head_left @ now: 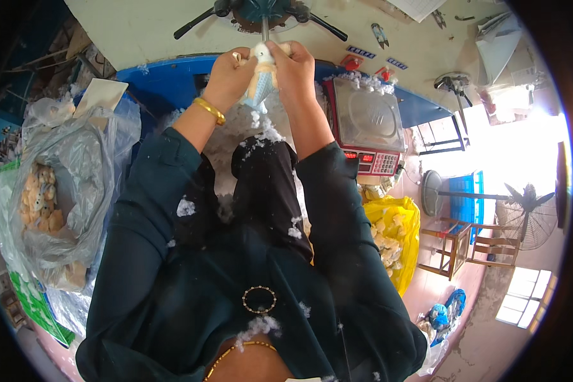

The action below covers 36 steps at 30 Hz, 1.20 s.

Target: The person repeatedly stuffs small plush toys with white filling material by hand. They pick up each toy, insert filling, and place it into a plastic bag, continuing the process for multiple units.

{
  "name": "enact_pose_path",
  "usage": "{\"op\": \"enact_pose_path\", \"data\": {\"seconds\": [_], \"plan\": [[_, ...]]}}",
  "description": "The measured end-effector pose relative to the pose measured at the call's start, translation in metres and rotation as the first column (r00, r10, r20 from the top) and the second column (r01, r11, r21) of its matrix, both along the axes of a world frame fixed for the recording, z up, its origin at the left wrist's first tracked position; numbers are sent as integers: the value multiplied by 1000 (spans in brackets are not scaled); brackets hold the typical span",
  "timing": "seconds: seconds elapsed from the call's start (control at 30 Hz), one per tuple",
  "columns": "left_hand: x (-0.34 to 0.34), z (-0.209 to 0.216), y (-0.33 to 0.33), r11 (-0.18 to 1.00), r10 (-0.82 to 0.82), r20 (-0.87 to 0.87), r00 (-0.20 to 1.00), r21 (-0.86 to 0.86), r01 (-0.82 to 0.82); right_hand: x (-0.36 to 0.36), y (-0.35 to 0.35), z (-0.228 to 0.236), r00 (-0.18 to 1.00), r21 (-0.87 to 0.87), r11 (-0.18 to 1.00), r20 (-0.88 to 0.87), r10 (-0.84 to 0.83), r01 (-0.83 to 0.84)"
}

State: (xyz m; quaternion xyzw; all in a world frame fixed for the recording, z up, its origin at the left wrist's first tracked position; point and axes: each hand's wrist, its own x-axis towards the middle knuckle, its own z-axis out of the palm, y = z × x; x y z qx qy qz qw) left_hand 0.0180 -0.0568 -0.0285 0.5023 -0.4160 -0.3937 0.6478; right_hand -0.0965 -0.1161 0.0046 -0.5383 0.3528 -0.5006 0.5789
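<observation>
Both hands hold a small plush toy (262, 81) with a cream head and a light blue, checked body. My left hand (231, 77) grips its left side, fingers curled in, a gold bangle on that wrist. On the other side my right hand (293, 71) is closed around it, thumb pressed near the head. The toy's upper end meets a thin metal tube (265, 28) that sticks out from a dark machine fitting (264, 9); whether the tube sits inside the toy is hidden. White stuffing fluff (270, 130) lies below the toy, some on my trousers.
To the right, a red-framed digital scale (368, 121) stands beside the blue table edge, with red knobs (351, 62) above. A plastic bag (76, 184) of plush pieces is at left, a yellow bag (395, 235) of pieces at right. Thread snips (379, 35) lie on the tabletop.
</observation>
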Motion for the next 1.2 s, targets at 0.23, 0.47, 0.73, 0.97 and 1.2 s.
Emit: {"op": "enact_pose_path", "data": {"seconds": [0.23,0.47,0.73,0.97,1.2], "plan": [[-8,-13,29,999,44,59,997,-33,-42,-29,19,-20,997,-188,980,13,70,-66],[12,12,-23,996,66,80,995,-72,-60,18,-41,-6,973,-291,949,-154,-174,124],[9,-1,23,999,-43,-101,994,-26,40,-17,10,-10,979,28,992,167,116,-122],[-26,8,40,990,62,110,992,-136,-47,-51,0,-17,920,289,911,341,190,-295],[-6,-9,36,966,190,325,926,-232,-117,-42,37,-1,960,200,959,237,151,-200]]}}
